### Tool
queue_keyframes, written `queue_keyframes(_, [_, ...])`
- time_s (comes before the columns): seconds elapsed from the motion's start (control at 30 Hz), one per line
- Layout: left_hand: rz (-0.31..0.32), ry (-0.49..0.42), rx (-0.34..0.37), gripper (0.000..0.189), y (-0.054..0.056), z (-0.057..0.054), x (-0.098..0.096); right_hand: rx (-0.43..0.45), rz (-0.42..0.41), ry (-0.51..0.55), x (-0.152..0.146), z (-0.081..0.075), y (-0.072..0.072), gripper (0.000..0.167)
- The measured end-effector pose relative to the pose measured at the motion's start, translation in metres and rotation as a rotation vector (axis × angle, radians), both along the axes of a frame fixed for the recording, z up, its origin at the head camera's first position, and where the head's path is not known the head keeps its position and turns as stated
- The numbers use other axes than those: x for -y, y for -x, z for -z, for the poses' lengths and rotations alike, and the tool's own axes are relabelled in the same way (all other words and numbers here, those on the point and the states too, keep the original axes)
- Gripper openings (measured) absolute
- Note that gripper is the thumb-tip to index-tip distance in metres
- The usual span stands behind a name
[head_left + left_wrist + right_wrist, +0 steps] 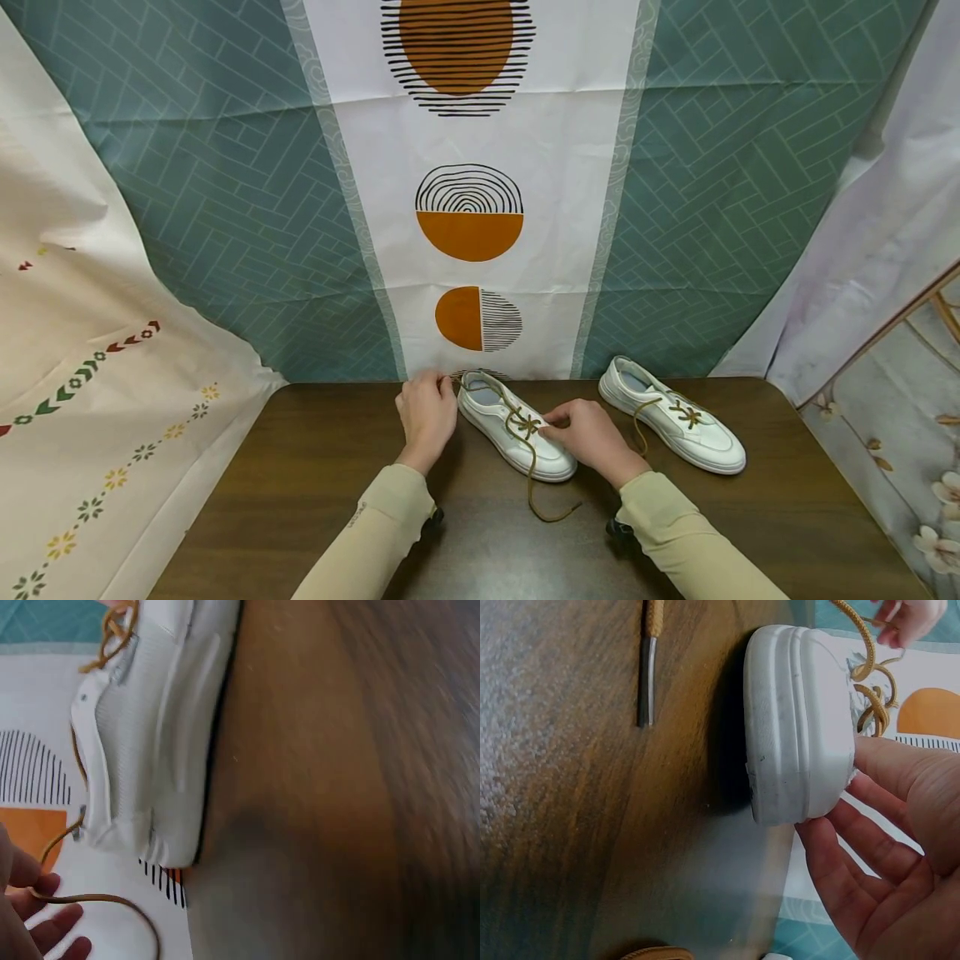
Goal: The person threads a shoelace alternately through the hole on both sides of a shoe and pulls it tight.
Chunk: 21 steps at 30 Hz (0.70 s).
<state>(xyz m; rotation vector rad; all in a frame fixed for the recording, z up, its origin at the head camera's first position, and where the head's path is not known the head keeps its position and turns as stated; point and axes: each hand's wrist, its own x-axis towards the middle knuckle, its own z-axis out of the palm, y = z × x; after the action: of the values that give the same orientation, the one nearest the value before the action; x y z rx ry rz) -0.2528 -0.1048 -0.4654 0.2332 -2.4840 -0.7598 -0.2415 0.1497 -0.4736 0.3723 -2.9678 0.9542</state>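
Note:
A white lace-up shoe [553, 463] stands near the far edge of the table, its toe toward the lower right. My left hand [427, 417] is beside the heel, pinching a brown shoelace [97, 898] between thumb and index finger; the lace's end trails down past the other fingers. On the other side, my right hand [592, 433] holds the front of the shoe. Its thumb lies by the lacing and its fingertips touch the side near the sole, as the right wrist view shows. Another lace end, with a metal tip [647, 682], hangs over the toe onto the table.
A second white shoe [712, 442] with brown laces stands to the right, one lace end [641, 433] hanging beside it. Behind the dark wooden table [315, 467] hangs a patterned cloth [555, 250]. Light curtains [82, 292] flank both sides.

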Motion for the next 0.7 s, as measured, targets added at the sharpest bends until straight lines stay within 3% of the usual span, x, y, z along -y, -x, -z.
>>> queue_keyframes(0.1, [-0.025, 0.126, 0.001, 0.016, -0.005, 0.006, 0.001, 0.004, -0.004, 0.003, 0.000, 0.000, 0.000, 0.020])
queue_keyframes(0.17, [0.038, 0.209, -0.049, 0.019, -0.010, 0.007, -0.004, 0.006, -0.004, 0.005, -0.001, 0.001, 0.000, 0.020])
queue_keyframes(0.23, [0.175, 0.284, -0.121, 0.020, -0.017, 0.006, -0.013, 0.002, -0.005, 0.011, -0.001, 0.002, 0.000, 0.020])
queue_keyframes(0.33, [0.480, 0.363, -0.206, 0.015, -0.031, 0.002, -0.031, -0.015, -0.014, 0.023, -0.002, 0.004, 0.002, 0.020])
queue_keyframes(0.4, [0.667, 0.424, -0.215, 0.011, -0.042, 0.001, -0.044, -0.028, -0.023, 0.033, -0.002, 0.005, 0.003, 0.020])
queue_keyframes(0.47, [0.814, 0.497, -0.198, 0.008, -0.053, 0.002, -0.058, -0.031, -0.029, 0.036, -0.003, 0.005, 0.004, 0.020])
queue_keyframes(0.6, [0.973, 0.647, -0.123, 0.010, -0.075, 0.010, -0.084, -0.015, -0.030, 0.049, -0.004, 0.004, 0.004, 0.019])
queue_keyframes(0.7, [0.990, 0.729, -0.063, 0.023, -0.084, 0.016, -0.098, -0.002, -0.024, 0.058, -0.004, 0.003, 0.004, 0.021])
